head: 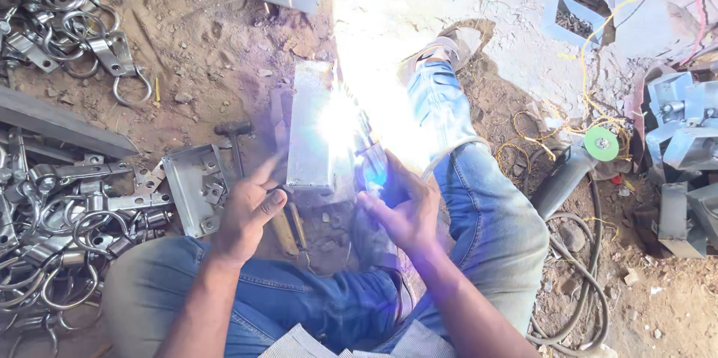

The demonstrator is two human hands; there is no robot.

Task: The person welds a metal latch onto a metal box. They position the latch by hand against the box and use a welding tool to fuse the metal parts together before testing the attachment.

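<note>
Right hand (404,204) has its fingers curled tight round a welding holder (372,166), whose tip meets the bright arc on the upright metal box (310,126) lying on the dirt. Left hand (250,208), fingers loosely bent and empty, index finger extended, hovers just beside the box's near corner, forearm angled in from below.

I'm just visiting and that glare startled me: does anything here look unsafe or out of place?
Yes. Both hands are bare, the right hand close to the welding arc on the metal box. An angle grinder lies in the dirt among tangled cables.
</note>
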